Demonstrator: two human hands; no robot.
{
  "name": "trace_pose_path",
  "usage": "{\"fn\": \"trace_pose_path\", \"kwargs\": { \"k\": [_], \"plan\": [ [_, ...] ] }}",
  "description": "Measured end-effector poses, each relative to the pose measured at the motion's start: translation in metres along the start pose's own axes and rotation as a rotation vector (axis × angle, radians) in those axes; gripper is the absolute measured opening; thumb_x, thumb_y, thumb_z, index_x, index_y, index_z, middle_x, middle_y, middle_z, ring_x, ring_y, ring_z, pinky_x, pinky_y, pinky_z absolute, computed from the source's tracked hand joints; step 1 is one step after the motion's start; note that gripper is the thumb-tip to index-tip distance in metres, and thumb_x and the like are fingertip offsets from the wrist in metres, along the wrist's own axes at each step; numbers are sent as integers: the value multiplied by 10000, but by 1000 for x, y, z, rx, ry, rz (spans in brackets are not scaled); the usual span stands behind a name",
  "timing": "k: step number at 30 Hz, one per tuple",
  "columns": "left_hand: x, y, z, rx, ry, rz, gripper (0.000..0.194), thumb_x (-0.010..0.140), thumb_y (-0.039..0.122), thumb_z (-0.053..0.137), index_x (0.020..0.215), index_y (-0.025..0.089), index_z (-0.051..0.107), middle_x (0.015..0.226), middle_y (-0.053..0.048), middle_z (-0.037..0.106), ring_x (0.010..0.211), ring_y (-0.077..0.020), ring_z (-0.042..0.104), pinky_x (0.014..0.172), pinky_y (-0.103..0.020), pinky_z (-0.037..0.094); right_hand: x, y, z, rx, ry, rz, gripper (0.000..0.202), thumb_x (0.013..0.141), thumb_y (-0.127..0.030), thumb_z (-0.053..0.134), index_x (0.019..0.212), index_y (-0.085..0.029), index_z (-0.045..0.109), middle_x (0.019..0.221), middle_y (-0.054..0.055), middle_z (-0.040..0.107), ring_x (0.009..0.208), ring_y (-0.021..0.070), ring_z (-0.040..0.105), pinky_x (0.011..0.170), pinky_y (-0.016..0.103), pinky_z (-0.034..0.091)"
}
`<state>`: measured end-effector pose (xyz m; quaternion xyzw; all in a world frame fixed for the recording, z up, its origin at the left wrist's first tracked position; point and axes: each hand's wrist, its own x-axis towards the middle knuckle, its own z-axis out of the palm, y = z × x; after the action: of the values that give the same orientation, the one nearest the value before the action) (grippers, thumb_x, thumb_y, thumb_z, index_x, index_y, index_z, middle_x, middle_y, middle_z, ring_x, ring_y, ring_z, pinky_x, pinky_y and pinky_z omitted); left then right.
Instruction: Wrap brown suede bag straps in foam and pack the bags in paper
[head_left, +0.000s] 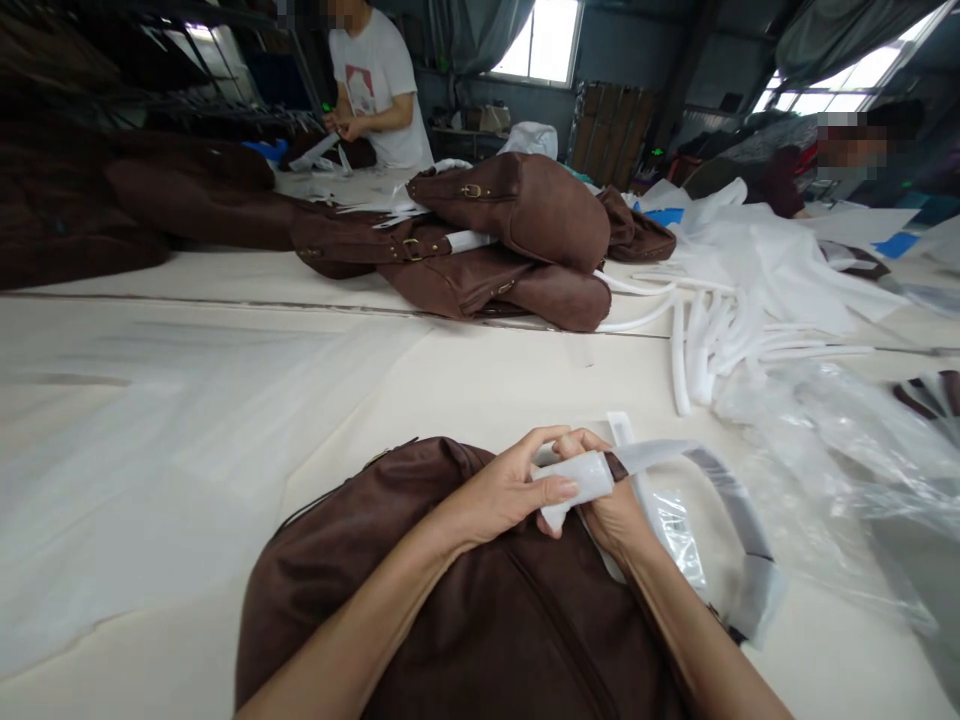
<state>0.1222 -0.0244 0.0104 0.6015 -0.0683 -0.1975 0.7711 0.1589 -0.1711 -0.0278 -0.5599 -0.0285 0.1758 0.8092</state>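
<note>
A dark brown leather bag (480, 610) with a zipper lies in front of me on the table. My left hand (525, 480) grips a piece of white foam wrap (581, 485) around one end of the bag's handle, thumb on top. Behind and below it, my right hand (611, 515) is closed at the same wrapped spot, its fingers partly hidden. From there the handle (720, 475) curves to the right under a whitish translucent covering. A small clear plastic packet (679, 535) lies inside the handle's loop.
Several brown bags (517, 230) are piled across the table. White foam tubes (705, 340) and clear plastic bags (817, 440) lie to the right, thin white sheets (187, 450) to the left. A person in a white T-shirt (379, 80) works at the back; another person (787, 180) leans in at right.
</note>
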Motion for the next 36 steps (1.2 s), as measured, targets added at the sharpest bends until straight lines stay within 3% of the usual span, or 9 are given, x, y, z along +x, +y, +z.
{"fn": "trace_pose_path", "kwargs": {
  "k": [3, 6, 11, 13, 17, 22, 27, 33, 36],
  "plan": [
    [1, -3, -1, 24, 8, -29, 751, 782, 473, 752, 1386, 160, 434, 694, 12, 637, 552, -133, 567, 574, -232, 431, 4, -3, -1, 97, 73, 60, 449, 695, -599, 766, 754, -194, 581, 532, -57, 458, 460, 100, 423, 441, 239, 346],
    [1, -5, -4, 102, -13, -34, 518, 790, 518, 715, 1128, 137, 619, 655, -6, 646, 594, -151, 587, 617, -244, 428, -2, -9, -11, 103, 148, 89, 364, 628, -442, 836, 785, -201, 613, 546, -59, 472, 481, 102, 433, 444, 231, 349],
    [2, 0, -4, 229, -10, -17, 371, 793, 520, 676, 828, 151, 650, 669, -16, 660, 634, -160, 581, 637, -244, 414, -31, -30, -34, 162, -17, 112, 414, 566, -172, 770, 972, -219, 702, 919, 26, 678, 803, 193, 588, 644, 295, 502],
    [5, 5, -2, 292, 1, 2, 348, 765, 501, 690, 780, 155, 653, 677, -8, 649, 652, -162, 569, 628, -239, 397, -34, -36, -37, 221, -21, 115, 328, 637, -250, 777, 958, -212, 724, 1026, 45, 680, 909, 211, 587, 708, 309, 518],
    [17, 18, 2, 339, 4, -18, 322, 718, 471, 693, 762, 154, 662, 673, -11, 654, 610, -154, 554, 573, -237, 366, -20, -37, -35, 242, 118, 124, 343, 664, -482, 823, 792, -177, 733, 801, 54, 666, 774, 196, 577, 612, 293, 506],
    [36, 39, 3, 385, -169, -106, 408, 729, 539, 703, 769, 133, 713, 680, -57, 698, 588, -153, 571, 580, -241, 397, -6, -36, -33, 204, 162, -36, 414, 625, -553, 831, 768, -187, 700, 846, 78, 709, 844, 236, 619, 700, 358, 518],
    [45, 43, 1, 471, -207, -145, 404, 674, 546, 747, 681, 145, 708, 627, -55, 682, 568, -157, 558, 568, -241, 392, -2, -37, -35, 248, 293, -131, 383, 617, -513, 831, 711, -185, 659, 799, 79, 708, 794, 223, 626, 660, 325, 503],
    [50, 42, -3, 593, -76, -65, 444, 684, 593, 709, 699, 149, 710, 678, -40, 679, 618, -164, 555, 587, -234, 388, 11, -48, -40, 204, 219, -10, 415, 656, -552, 805, 718, -168, 659, 747, 88, 690, 723, 215, 638, 622, 333, 531],
    [46, 59, -12, 653, 56, 45, 444, 716, 585, 683, 878, 174, 727, 917, -39, 717, 878, -206, 607, 767, -230, 437, -8, -73, -60, -14, 128, 78, 435, 666, -546, 814, 844, -164, 707, 907, 118, 727, 829, 232, 677, 682, 335, 561]
  ]
}}
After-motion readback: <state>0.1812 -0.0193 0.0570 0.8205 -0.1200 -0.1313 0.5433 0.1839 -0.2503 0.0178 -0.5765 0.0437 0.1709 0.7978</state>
